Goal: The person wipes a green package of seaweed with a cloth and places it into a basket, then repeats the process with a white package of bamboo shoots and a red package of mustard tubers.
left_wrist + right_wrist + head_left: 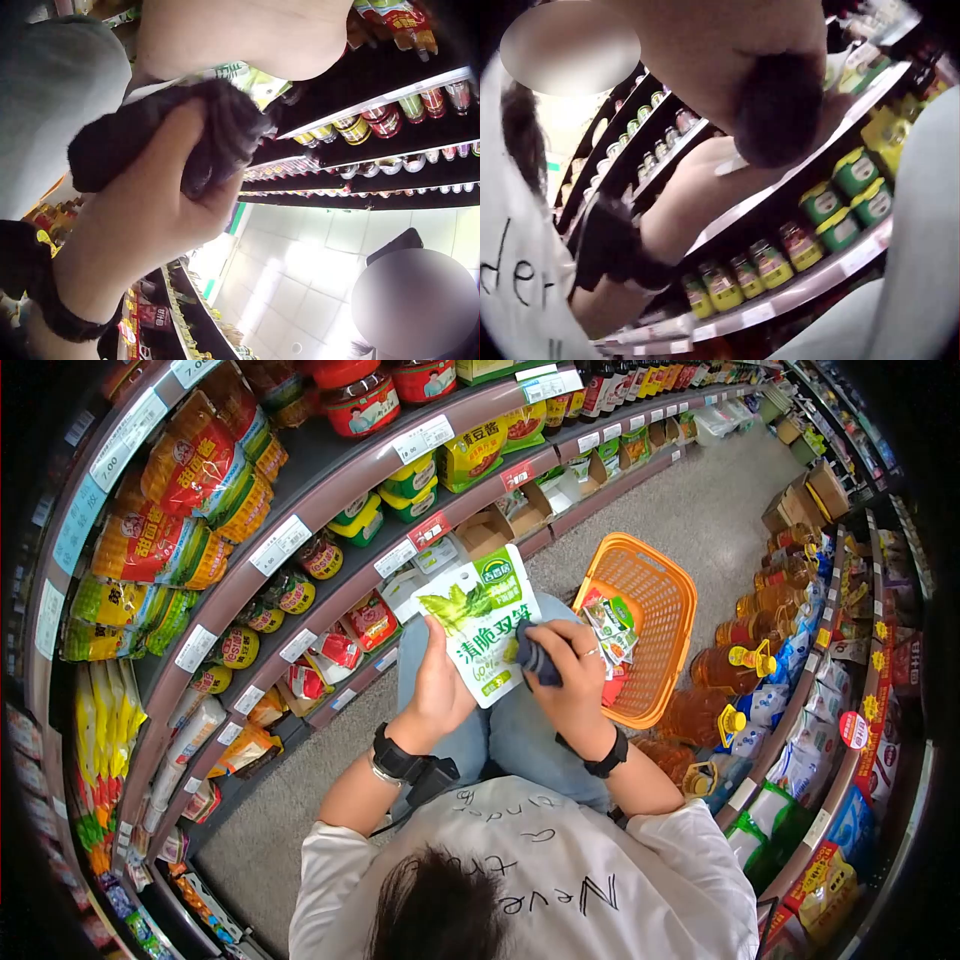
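Note:
My left hand (440, 682) holds a white and green food pouch (478, 622) by its left edge, printed front facing up over my lap. My right hand (572, 672) grips a bunched dark cloth (538, 656) against the pouch's right side, covering part of the print. Seen from the left wrist, the dark cloth (124, 142) is wrapped in the curled right fingers, with a sliver of the pouch (259, 81) behind it. In the right wrist view the cloth (780, 112) sticks out below the right hand and overlaps the left hand (697, 187).
An orange basket (665, 585) with several packets (610, 628) inside stands on the floor right of my knees. Shelves of jars, tubs and sauce bags (180, 470) curve along the left. Large oil bottles (728, 668) line the right side. Grey floor (650, 490) runs ahead between them.

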Tool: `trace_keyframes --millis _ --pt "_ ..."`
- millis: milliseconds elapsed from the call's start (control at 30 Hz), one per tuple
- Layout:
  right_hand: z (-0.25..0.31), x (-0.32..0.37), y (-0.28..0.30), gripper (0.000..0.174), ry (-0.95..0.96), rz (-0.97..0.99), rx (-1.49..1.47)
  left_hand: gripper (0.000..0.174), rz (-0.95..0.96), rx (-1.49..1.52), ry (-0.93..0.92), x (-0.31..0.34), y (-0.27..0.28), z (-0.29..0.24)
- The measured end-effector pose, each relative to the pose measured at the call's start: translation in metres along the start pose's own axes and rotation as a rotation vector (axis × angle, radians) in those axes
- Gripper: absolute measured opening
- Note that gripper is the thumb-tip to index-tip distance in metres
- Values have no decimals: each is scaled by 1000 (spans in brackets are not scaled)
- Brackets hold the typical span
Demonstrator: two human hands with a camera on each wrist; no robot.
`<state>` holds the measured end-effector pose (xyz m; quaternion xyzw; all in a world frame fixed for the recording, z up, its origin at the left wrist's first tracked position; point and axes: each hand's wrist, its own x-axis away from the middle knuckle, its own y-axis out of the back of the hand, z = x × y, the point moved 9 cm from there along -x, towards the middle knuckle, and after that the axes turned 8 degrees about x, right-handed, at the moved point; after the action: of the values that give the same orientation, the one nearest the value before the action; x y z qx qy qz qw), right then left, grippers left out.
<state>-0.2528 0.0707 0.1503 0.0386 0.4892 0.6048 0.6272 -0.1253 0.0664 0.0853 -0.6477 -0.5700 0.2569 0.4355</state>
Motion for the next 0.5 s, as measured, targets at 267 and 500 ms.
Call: trace_keyframes --millis 267,500 --pt "6 7 4 57 47 52 32 75 -6 20 -1 0 1 -1" --pt "-25 -3 19 39 -116 -7 -201 61 -50 -195 109 0 22 12"
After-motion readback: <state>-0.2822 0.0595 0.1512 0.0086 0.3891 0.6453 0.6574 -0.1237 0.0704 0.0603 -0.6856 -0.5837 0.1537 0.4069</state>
